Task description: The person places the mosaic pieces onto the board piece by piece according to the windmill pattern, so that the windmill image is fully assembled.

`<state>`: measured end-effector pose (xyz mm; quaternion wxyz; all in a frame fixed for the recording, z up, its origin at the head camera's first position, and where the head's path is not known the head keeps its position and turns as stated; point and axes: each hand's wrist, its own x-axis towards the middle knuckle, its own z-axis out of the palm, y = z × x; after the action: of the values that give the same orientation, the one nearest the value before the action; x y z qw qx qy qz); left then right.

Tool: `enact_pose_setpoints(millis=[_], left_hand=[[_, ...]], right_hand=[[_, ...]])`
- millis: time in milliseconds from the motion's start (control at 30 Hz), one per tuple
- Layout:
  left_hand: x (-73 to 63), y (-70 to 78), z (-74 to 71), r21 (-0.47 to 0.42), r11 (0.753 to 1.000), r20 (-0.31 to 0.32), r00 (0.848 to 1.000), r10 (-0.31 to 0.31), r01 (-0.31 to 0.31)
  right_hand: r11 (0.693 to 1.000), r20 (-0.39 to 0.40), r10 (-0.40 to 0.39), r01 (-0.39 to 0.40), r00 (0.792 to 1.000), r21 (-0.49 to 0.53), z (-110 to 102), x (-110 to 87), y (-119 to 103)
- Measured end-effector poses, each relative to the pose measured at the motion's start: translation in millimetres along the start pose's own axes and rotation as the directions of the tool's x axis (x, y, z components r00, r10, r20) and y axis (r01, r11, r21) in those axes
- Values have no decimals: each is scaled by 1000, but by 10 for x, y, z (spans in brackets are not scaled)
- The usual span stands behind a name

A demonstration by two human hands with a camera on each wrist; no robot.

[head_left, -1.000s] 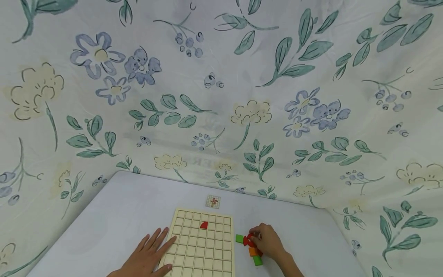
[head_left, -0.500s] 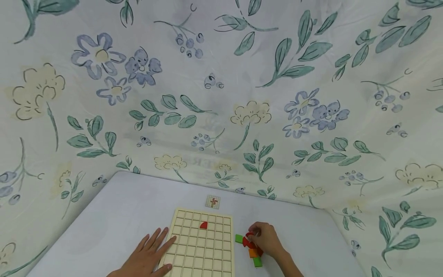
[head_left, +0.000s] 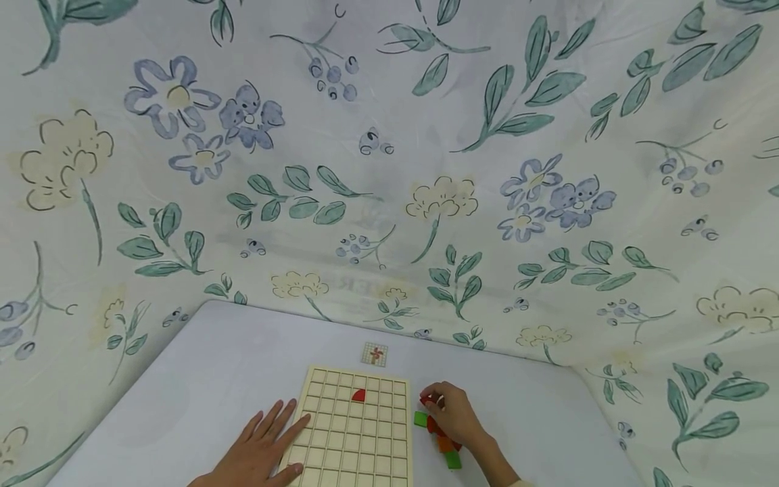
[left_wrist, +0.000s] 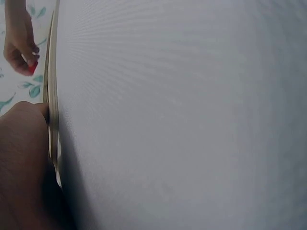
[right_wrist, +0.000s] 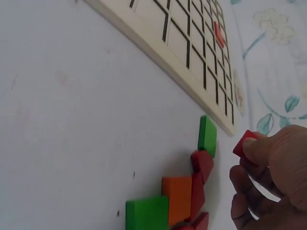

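Observation:
My right hand (head_left: 456, 416) pinches a small red block (right_wrist: 242, 145) between thumb and fingertips, raised above the table to the right of the board. Below it lie loose blocks: a green block (right_wrist: 207, 135), several red blocks (right_wrist: 203, 163), an orange block (right_wrist: 179, 199) and another green block (right_wrist: 147, 213). With fingers spread, my left hand (head_left: 258, 443) rests at the left edge of the pale gridded board (head_left: 368, 443), its index finger and thumb over the rim. A red quarter-circle block (head_left: 359, 396) sits in one cell in the board's upper part.
A small picture card (head_left: 374, 354) with a red pinwheel-like pattern on a grid lies behind the board. The white table (head_left: 255, 345) meets a floral-patterned cloth (head_left: 389, 203) at its back and sides.
My right hand has lifted a red block from the loose blocks and moved up and slightly left with it. My left hand and the board have stayed in place.

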<state>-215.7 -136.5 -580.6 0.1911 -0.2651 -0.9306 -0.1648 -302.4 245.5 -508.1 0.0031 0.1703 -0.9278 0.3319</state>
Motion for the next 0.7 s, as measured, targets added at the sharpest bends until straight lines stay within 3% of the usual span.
enact_pose_setpoints(millis=[300, 700], left_hand=[[1, 24, -32, -16, 1000, 10, 1000, -9, 9], [-7, -14, 29, 36, 999, -42, 999, 21, -20]], right_hand=[[995, -10, -67, 67, 998, 74, 112, 113, -172], [984, -69, -140, 147, 988, 103, 304, 188, -293]])
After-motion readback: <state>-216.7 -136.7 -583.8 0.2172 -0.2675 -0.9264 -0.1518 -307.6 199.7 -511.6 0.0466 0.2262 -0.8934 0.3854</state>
